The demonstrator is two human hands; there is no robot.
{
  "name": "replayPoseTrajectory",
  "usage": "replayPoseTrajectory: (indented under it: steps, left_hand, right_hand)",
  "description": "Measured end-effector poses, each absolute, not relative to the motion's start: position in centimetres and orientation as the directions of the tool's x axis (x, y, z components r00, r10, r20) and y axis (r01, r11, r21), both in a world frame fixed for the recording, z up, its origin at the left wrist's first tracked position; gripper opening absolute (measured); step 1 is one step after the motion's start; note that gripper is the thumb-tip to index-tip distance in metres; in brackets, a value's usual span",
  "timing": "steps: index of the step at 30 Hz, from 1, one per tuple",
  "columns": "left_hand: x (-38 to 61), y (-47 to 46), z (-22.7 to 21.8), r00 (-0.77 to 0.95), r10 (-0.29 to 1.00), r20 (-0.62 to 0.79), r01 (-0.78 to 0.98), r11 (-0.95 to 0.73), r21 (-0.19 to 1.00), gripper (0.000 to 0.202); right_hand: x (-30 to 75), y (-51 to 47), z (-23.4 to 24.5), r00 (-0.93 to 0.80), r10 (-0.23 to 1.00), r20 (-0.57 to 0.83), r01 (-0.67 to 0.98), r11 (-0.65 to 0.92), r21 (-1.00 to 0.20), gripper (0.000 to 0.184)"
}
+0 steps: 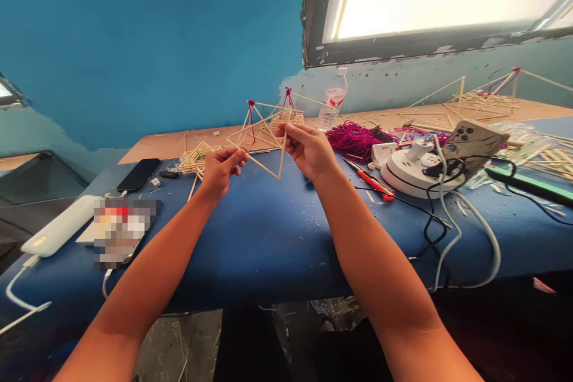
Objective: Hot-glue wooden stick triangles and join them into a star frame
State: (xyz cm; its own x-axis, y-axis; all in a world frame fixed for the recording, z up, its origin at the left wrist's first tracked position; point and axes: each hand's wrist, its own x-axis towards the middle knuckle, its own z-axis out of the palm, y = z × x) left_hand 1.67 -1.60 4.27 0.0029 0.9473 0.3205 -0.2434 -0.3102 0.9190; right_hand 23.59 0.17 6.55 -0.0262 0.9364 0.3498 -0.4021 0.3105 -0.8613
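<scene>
One stick frame (282, 158), pinched by left hand (220, 170) and right hand (308, 149), bottle (333, 98) behind

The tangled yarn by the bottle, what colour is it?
The yarn is bright magenta pink, seen best in the head view.

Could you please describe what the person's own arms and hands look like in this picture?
Both are bare. The left hand and right hand wear no gloves, and no rings show. The left forearm and right forearm are uncovered down to the picture's lower edge: no sleeve, watch or bracelet is in view.
</scene>
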Motion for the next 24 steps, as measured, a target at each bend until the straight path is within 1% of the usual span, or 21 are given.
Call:
replayPoseTrajectory:
  steps: [3,5,9,10,11,13,15,17,20,24]
  left_hand:
    - [1.7,-1.6,4.2,-0.011,0.952,0.307,-0.225,-0.302,0.926,0.043]
    - [1.7,-1.4,4.2,-0.042,0.963,0.267,-0.200,-0.270,0.942,0.043]
    - [1.3,-1.1,4.1,-0.183,0.981,0.065,-0.116,-0.087,0.989,0.049]
    - [1.2,-1.1,4.1,-0.216,0.975,0.053,-0.090,-0.073,0.993,0.049]
    - [1.2,-1.2,4.1,-0.238,0.968,0.082,-0.059,-0.099,0.993,0.049]
    - [1.3,-1.6,4.2,-0.243,0.939,0.245,0.022,-0.247,0.969,0.045]
    - [1.6,-2.2,4.3,-0.214,0.878,0.427,0.089,-0.418,0.904,0.039]
    - [1.9,-2.7,4.4,-0.182,0.824,0.537,0.116,-0.524,0.844,0.032]
    - [2.1,-3.0,4.3,-0.134,0.800,0.585,0.083,-0.579,0.811,0.024]
    - [2.4,-2.8,3.9,-0.084,0.828,0.554,-0.039,-0.558,0.829,0.023]
  right_hand:
    - [23.6,0.3,6.5,0.002,0.934,0.358,-0.397,0.330,-0.856,0.035]
    - [23.5,0.3,6.4,0.025,0.928,0.372,-0.389,0.352,-0.851,0.033]
    - [23.0,0.3,6.4,0.112,0.899,0.424,-0.325,0.436,-0.839,0.028]
    - [22.8,0.2,6.4,0.130,0.889,0.438,-0.291,0.457,-0.841,0.026]
    - [22.5,0.2,6.3,0.139,0.881,0.452,-0.255,0.473,-0.844,0.025]
    - [22.0,0.1,6.1,0.125,0.873,0.472,-0.193,0.488,-0.851,0.023]
    - [21.3,-0.1,5.9,0.086,0.873,0.480,-0.157,0.487,-0.859,0.025]
    - [20.6,-0.4,5.6,0.037,0.872,0.488,-0.129,0.488,-0.863,0.026]
    - [19.6,-1.0,5.2,-0.016,0.851,0.524,-0.099,0.521,-0.848,0.027]
    - [19.0,-1.6,5.0,-0.038,0.821,0.570,-0.054,0.568,-0.821,0.027]
